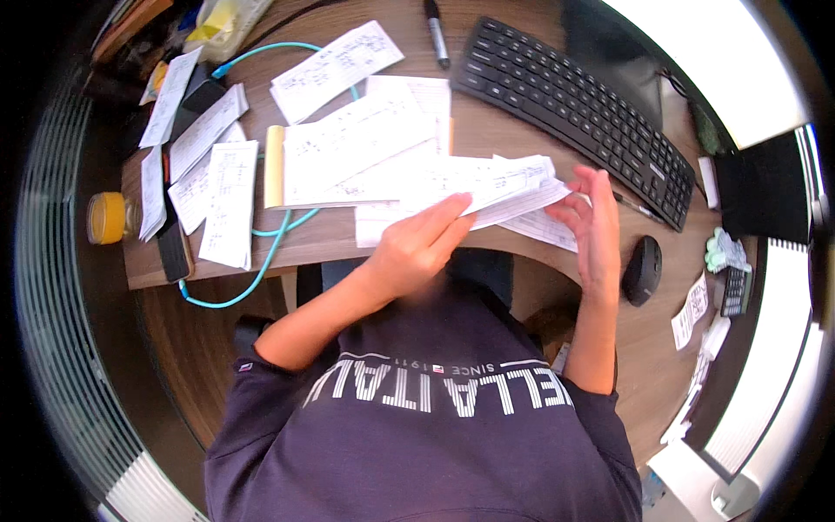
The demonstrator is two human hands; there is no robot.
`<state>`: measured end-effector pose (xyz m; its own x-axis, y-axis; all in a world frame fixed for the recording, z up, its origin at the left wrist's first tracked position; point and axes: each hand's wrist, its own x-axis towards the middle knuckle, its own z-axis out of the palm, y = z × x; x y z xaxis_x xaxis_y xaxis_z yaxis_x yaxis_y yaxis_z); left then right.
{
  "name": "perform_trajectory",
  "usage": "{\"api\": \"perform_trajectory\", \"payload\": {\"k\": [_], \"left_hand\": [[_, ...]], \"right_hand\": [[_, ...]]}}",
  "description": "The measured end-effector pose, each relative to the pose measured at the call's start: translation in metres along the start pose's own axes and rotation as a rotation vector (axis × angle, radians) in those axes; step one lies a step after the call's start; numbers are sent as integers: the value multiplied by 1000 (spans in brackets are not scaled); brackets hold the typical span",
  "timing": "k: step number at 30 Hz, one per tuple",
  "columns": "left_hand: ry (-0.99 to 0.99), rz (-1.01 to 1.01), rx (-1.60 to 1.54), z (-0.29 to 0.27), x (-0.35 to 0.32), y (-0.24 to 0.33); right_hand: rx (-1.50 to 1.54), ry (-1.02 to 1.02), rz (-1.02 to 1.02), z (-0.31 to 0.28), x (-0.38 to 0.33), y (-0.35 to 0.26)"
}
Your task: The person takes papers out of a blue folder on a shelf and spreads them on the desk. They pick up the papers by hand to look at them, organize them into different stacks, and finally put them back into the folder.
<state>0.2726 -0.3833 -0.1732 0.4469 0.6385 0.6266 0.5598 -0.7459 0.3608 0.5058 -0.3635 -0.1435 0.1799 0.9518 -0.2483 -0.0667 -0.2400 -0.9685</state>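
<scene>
My left hand is closed on a sheaf of white paper slips, its fingers pressed along their near edge. The slips bear handwriting and fan apart toward the right. Beside their far end, my right hand is raised with fingers apart; a slight touch on the paper's edge cannot be ruled out. A receipt pad with a yellow bound edge lies just left of the sheaf, under a loose written slip. More printed sheets stick out below the sheaf.
Several written slips lie spread at the left, near a phone and a looping turquoise cable. A yellow-lidded jar stands at the left edge. Beyond are a marker and black keyboard; a mouse sits right.
</scene>
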Motion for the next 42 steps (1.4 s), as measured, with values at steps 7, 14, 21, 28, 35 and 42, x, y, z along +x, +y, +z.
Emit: {"api": "perform_trajectory", "payload": {"k": [7, 14, 21, 28, 35, 42], "left_hand": [[-78, 109, -48, -2, -4, 1], [53, -165, 84, -33, 5, 7], [323, -564, -655, -62, 10, 0], [295, -647, -584, -62, -12, -4], [361, -805, -725, -53, -25, -9], [390, -696, -728, -47, -18, -5]], "right_hand": [[131, -264, 301, 7, 2, -14], [-41, -328, -83, 15, -4, -15], [125, -491, -699, 49, -1, -22], [116, -525, -653, 68, 2, -4], [79, -491, -369, 72, 3, 11], [178, -435, -417, 97, -8, 7]]}}
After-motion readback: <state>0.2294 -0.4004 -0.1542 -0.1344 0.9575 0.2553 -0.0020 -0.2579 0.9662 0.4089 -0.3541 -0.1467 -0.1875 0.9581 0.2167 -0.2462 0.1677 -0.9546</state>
